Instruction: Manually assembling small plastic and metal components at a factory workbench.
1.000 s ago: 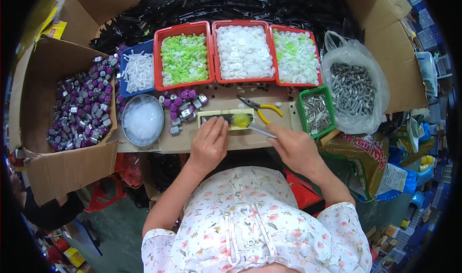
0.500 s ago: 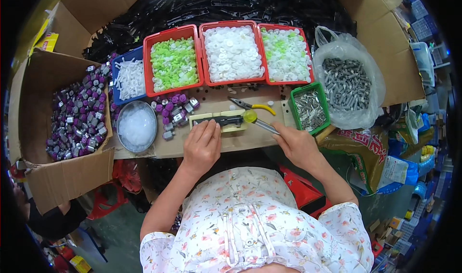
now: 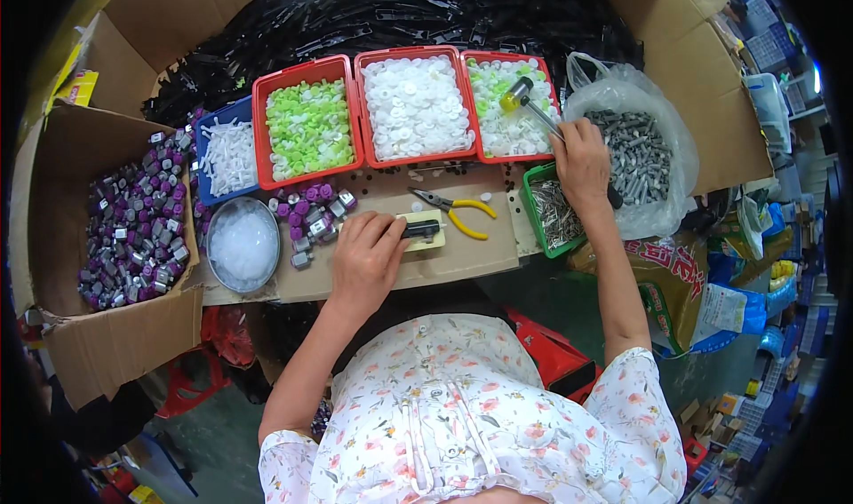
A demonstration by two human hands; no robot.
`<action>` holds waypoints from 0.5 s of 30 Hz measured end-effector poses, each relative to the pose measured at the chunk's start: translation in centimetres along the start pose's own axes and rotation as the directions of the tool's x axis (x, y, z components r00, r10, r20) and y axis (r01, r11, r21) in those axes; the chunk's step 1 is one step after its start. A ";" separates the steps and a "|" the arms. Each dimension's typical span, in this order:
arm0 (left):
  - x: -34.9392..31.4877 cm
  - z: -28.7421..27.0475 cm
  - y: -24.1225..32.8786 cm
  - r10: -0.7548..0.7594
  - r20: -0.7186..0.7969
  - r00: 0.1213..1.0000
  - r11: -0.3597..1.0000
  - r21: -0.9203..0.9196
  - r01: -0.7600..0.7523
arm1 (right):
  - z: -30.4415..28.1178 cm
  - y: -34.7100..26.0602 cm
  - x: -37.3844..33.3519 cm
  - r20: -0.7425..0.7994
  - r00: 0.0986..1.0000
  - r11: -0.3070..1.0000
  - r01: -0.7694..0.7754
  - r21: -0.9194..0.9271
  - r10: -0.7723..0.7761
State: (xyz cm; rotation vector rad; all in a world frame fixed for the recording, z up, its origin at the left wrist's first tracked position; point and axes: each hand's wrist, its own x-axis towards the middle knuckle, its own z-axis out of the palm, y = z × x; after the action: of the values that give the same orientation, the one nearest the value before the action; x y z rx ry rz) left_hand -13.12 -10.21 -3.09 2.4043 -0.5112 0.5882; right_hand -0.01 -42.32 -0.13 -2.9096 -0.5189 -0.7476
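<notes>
My right hand (image 3: 582, 164) is closed round the handle of a small hammer (image 3: 540, 113). The hammer's yellow-tipped head hangs over the right red bin, and its dark handle end shows below my fist near the clear plastic bag. On the cardboard work surface (image 3: 462, 269), my left hand (image 3: 366, 260) grips a black plastic part (image 3: 421, 229) with bent fingers. That part lies on a cream block fixture (image 3: 431, 241), its left portion hidden under my hand. Pliers (image 3: 458, 211) with yellow handles lie just right of the fixture, jaws pointing up-left.
Red bins (image 3: 308, 172) of white and green plastic pieces stand behind. A blue tray (image 3: 213, 149), metal bowl (image 3: 243, 245) and carton (image 3: 53, 193) of purple-and-silver parts are left. A green bin (image 3: 533, 206) of metal pins and plastic bag (image 3: 680, 162) are right. Black strips (image 3: 391, 11) fill the back.
My right hand has lifted the hammer from the fixture up and right, over the right red bin. My left hand stays on the black part, while the fixture shows turned at a different angle.
</notes>
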 end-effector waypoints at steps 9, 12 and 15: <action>0.5 -2.0 0.1 -0.619 0.127 0.775 0.467 -0.734 0.493 | -2.1 -8.7 -4.1 0.174 0.963 0.879 0.103 0.465 -0.204; 1.3 -2.8 1.0 -0.667 0.362 0.651 -0.010 -0.878 0.478 | -1.3 -10.3 -4.4 0.387 0.874 0.911 0.133 0.391 -0.294; 1.0 -3.0 1.4 -0.631 0.478 0.611 -0.232 -0.868 0.439 | -1.0 -10.8 -4.2 0.401 0.860 0.910 0.152 0.385 -0.314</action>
State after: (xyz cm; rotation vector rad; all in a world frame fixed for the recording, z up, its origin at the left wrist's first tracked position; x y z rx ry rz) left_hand -13.85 -9.60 0.24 0.8895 0.3174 -0.1132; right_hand -7.63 -33.67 -1.19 -2.6973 -0.9588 0.0411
